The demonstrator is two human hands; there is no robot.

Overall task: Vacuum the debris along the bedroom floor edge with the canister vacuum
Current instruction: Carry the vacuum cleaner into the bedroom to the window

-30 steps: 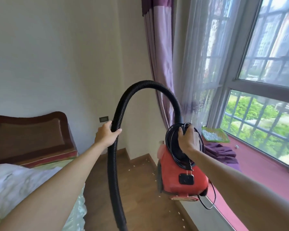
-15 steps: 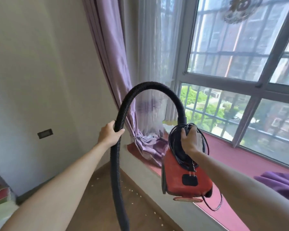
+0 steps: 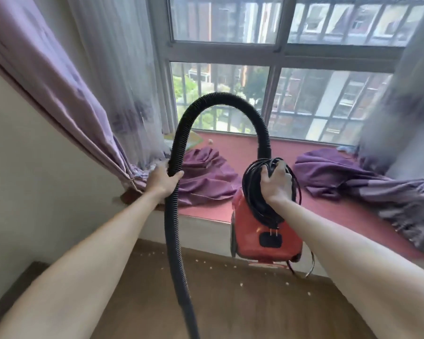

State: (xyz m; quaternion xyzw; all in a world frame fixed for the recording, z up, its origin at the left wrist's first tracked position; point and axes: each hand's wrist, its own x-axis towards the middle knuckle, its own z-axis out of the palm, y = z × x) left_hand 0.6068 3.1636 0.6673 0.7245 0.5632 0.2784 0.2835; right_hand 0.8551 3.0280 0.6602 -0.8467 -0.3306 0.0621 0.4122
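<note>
Wooden floor [image 3: 255,304], one vacuum [image 3: 251,232], one hose [image 3: 220,97]

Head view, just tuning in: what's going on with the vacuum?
A person holds the red canister vacuum off the floor with the right hand, its grip on the top, where the cord is coiled. The left hand grips the black hose. White debris lies scattered along the floor edge below the window ledge. Vacuuming has not started.
</note>
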